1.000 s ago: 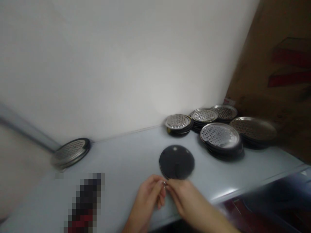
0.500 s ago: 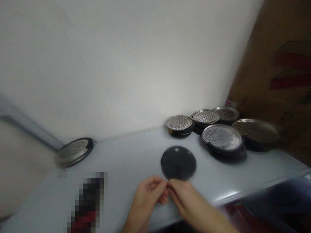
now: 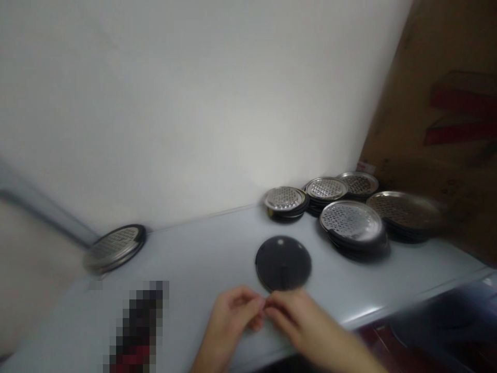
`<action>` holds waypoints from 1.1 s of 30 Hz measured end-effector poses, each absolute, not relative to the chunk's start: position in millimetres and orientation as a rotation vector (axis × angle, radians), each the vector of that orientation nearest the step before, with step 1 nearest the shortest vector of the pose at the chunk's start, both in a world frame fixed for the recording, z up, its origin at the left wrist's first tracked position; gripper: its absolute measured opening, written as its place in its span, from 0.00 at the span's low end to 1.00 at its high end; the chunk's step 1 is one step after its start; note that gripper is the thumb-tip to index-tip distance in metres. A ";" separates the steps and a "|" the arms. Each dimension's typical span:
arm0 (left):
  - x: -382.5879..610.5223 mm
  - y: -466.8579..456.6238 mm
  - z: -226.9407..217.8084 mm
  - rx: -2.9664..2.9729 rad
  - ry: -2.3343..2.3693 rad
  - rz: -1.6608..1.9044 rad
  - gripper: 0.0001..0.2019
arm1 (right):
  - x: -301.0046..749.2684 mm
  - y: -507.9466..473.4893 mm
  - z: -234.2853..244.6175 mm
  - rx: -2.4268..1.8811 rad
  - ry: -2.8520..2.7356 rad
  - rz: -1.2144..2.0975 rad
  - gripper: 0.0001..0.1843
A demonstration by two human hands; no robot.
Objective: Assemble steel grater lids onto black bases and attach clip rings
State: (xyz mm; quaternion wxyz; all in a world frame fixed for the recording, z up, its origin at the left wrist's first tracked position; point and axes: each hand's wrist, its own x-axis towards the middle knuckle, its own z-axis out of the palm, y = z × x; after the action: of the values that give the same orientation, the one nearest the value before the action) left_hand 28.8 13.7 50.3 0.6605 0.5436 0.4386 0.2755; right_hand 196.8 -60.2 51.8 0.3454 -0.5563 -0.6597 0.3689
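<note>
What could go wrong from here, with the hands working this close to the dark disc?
The left hand and right hand meet just in front of the dark disc, so a slip could nudge it or drop anything small between them, which can't be made out. The perforated metal disc tilted against the wall may slide down if the counter is bumped.

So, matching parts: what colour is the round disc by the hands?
The disc is dark grey, nearly black, with a pale spot; head view shows it best.
</note>
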 end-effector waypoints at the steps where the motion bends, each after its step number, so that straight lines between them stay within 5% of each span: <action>1: 29.5 12.6 50.5 1.240 1.003 0.632 0.18 | 195.4 -60.6 50.1 -1.475 -1.747 0.894 0.13; 8: 35.7 3.4 49.7 1.261 1.035 0.663 0.21 | 186.0 -61.3 32.2 -1.683 -1.974 0.599 0.12; 33: 34.5 0.8 35.5 1.108 0.850 0.734 0.23 | 190.6 -57.8 27.1 -1.616 -1.824 0.461 0.13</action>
State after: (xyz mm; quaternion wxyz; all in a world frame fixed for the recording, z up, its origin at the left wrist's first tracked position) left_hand 34.5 0.8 35.5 0.7047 0.4985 0.3822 0.3300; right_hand 190.6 -57.8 27.1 0.3247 -0.6161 -0.6957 0.1759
